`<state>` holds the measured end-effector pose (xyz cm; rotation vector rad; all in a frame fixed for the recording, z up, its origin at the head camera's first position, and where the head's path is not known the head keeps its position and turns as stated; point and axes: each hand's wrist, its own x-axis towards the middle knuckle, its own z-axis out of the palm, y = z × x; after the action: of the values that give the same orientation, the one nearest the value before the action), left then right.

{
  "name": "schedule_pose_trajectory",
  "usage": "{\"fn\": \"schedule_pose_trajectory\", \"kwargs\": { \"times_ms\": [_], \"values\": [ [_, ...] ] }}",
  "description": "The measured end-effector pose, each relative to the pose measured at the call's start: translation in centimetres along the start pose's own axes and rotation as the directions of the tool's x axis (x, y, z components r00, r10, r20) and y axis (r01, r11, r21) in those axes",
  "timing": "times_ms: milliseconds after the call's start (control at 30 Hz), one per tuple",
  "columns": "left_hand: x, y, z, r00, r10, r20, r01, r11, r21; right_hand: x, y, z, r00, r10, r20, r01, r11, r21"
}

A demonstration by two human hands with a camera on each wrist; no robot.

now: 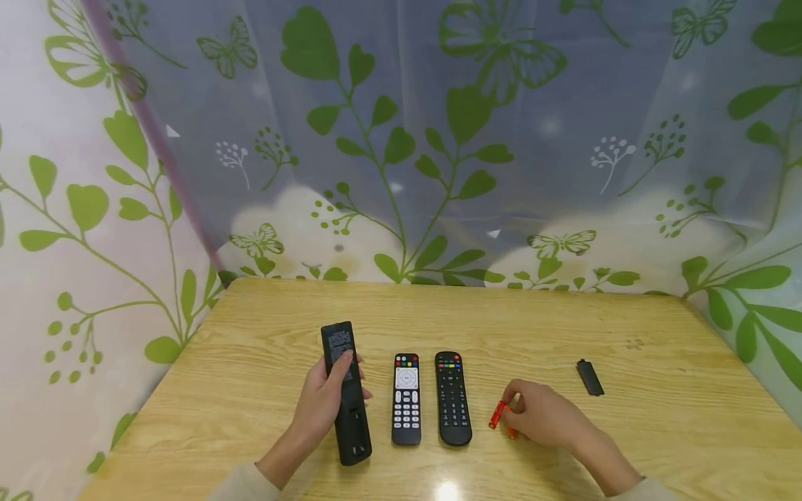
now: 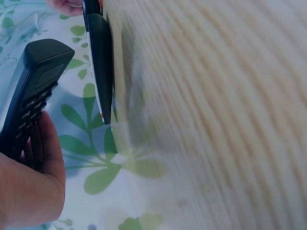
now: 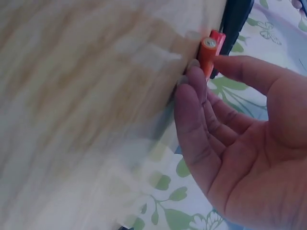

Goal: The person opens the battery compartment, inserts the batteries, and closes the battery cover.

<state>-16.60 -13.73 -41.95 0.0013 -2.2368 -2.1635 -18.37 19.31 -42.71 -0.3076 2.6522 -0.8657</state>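
Observation:
My left hand (image 1: 322,400) grips a long black remote control (image 1: 353,435), back side up, thumb across its labelled back. An open battery compartment shows at its near end; the left wrist view shows the button side of this remote (image 2: 36,91) facing down toward the fingers. Over on the right, my right hand (image 1: 544,414) is low at the table beside two small batteries. Its thumb and fingertips pinch the orange battery (image 3: 207,55), whose end shows in the right wrist view. A red battery (image 1: 497,415) lies right alongside it.
Two more remotes lie buttons up between the hands: one with white keys (image 1: 406,400), one all black with coloured keys (image 1: 454,400). A small black battery cover (image 1: 590,377) lies to the right on the wooden table (image 1: 282,306). Leaf-patterned curtain (image 1: 401,139) hangs behind.

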Motion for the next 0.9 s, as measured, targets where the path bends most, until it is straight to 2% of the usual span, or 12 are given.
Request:
{"fn": "schedule_pose_trajectory", "kwargs": {
  "times_ms": [233,467,633,733,900],
  "values": [
    [-0.1,0.0,0.1,1.0,0.001,0.001,-0.001,1.0,-0.005,0.0,0.0,0.6,0.997,-0.013,-0.077,0.01,0.999,-0.038],
    [-0.2,0.0,0.2,1.0,-0.003,0.008,0.003,1.0,0.004,0.0,-0.1,0.7,0.995,-0.013,-0.099,0.007,0.998,-0.056],
    [-0.3,0.0,0.2,1.0,-0.006,0.013,0.006,1.0,-0.003,-0.3,-0.2,0.6,0.993,-0.017,-0.113,0.013,0.999,-0.03],
    [-0.4,0.1,0.2,1.0,-0.005,0.014,0.006,1.0,-0.015,-0.4,-0.5,0.5,0.99,-0.046,-0.132,0.046,0.999,-0.009],
    [-0.5,0.2,0.4,1.0,-0.003,0.016,0.003,0.999,-0.035,-0.4,-1.5,0.5,0.974,-0.138,-0.18,0.15,0.987,0.057]
  ]
}}
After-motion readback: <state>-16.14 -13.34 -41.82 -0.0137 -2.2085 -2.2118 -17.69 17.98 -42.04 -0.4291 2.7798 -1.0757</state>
